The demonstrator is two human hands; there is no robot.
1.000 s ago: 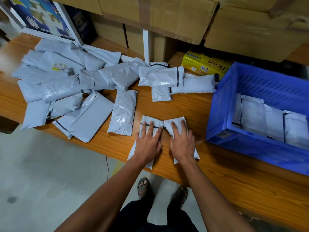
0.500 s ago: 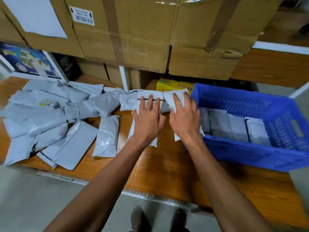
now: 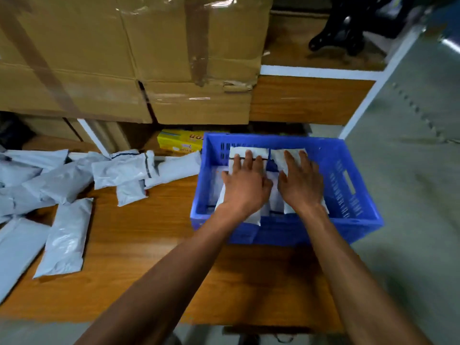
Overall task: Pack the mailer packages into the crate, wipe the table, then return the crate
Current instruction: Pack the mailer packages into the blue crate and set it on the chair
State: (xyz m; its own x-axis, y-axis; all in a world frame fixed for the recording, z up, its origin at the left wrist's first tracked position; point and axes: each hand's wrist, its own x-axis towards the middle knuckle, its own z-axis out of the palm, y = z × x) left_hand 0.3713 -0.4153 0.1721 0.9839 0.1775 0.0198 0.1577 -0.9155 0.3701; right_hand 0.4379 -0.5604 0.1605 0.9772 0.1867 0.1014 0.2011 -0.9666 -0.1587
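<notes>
Left of the blue slatted plastic crate (image 3: 353, 195), a loose heap of grey plastic mailer packages (image 3: 62, 180) lies on the wooden table (image 3: 139, 257), so packing is in hand. Over the crate, the left hand (image 3: 245, 188) lies with straight fingers on a white mailer (image 3: 246, 151); the right hand (image 3: 300, 186) lies likewise on its neighbour (image 3: 278, 156). Both mailers run lengthwise toward the crate's far wall. Next, probably: lower, let go, then return to the heap.

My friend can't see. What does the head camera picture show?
Two hands, left hand and right hand, each carry a grey mailer over a blue crate on a wooden table. More mailers lie piled to the left.
</notes>
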